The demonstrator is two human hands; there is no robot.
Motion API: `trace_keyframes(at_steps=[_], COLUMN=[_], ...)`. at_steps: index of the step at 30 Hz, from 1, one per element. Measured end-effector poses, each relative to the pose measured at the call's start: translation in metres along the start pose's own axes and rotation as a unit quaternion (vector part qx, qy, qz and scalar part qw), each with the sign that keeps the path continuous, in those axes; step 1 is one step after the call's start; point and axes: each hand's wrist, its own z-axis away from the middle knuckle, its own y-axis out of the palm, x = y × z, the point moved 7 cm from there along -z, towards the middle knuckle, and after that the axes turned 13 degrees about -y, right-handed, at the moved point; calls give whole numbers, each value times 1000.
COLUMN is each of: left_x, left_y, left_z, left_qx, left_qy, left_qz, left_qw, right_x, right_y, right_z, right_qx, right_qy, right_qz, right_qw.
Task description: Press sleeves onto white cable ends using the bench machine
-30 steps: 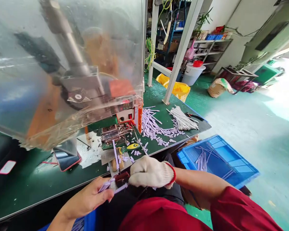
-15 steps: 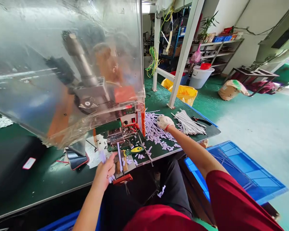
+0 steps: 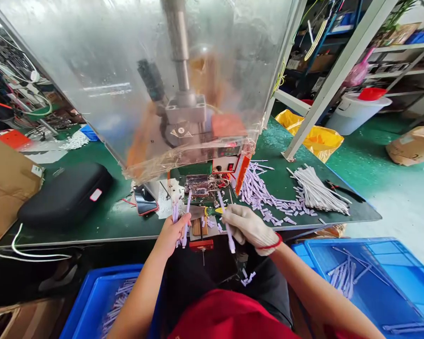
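Lavender strips [image 3: 254, 186]: slim pieces lay heaped on the table [image 3: 106, 226], right of the machine, with short pieces scattered along the near edge of the heap; others were in both hands and in the two blue crates.
Left hand [image 3: 172, 236]: bare, closed around a small bunch [image 3: 175, 212] of the strips, with one strip [image 3: 188, 207] slanting up between thumb and finger, its top near the metal block.
Right hand [image 3: 249, 227]: in a white knit glove with a red cuff, its fingers pinched on a single strip [image 3: 229, 238] whose wider end pointed down toward the lap.
Machine [image 3: 185, 113]: stood behind a cloudy clear panel [image 3: 106, 103], with the metal block [image 3: 198, 184] low in front and a red switch [image 3: 230, 167] to its right.
Tool [image 3: 214, 211]: yellow-and-green handle, lying just in front of the metal block, between the hands.
Red clamp [image 3: 201, 245]: at the table's near edge, below the tool.
White sticks [image 3: 318, 193]: bundled right of the lavender heap, with pliers [image 3: 344, 190] beside them.
Phone [image 3: 145, 200]: propped at a tilt left of the block; a black case [image 3: 67, 193] lay farther left.
Right crate [image 3: 392, 249]: blue, below table level, with loose strips inside.
Left crate [image 3: 92, 287]: blue, partly behind the left forearm, also holding strips.
Lap: a few short lavender scraps [image 3: 248, 278] were on or above the dark trousers; which, could not be told.
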Motion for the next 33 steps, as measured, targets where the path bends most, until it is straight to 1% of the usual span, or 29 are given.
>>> trace_keyframes(at_steps=[2,4,7,10,13,17,24,26,28,30,31,32,33], left_x=[1,4,9,15,21,24,16,15,13,9,6,3,-1], left_y=[-13,-24,-40,-49,-52,-49,-43,-40,-39,-38,-37,-35,-33], left_z=[7,13,21,25,26,24,27,27,27,27,26,26,26], left_qx=[-28,-44,-56,-58,-53,-44,-33,-22,-8,12,27,43,57], left_qy=[11,18,21,17,12,7,20,27,35,40,41,42,42], left_qz=[10,22,38,47,53,56,42,37,21,-17,-47,-83,-120], left_qw=[999,999,997,997,997,997,998,999,999,999,998,995,990], right_x=[-7,-16,-30,-42,-50,-57,-59,-57,-49,-32,-20,-7,7], right_y=[26,39,45,47,49,50,52,51,45,35,30,28,28], right_z=[-20,-39,-57,-63,-68,-72,-76,-74,-71,-65,-62,-59,-56], right_qx=[10,5,-15,-26,-30,-30,-32,-28,-31,-30,-17,8,45], right_qy=[-4,7,33,44,43,55,52,53,50,32,14,-11,-41], right_qz=[-8,-6,-9,-41,-66,-82,-93,-85,-46,23,65,107,148], right_qw=[1000,1000,999,998,996,995,994,995,997,999,998,994,987])
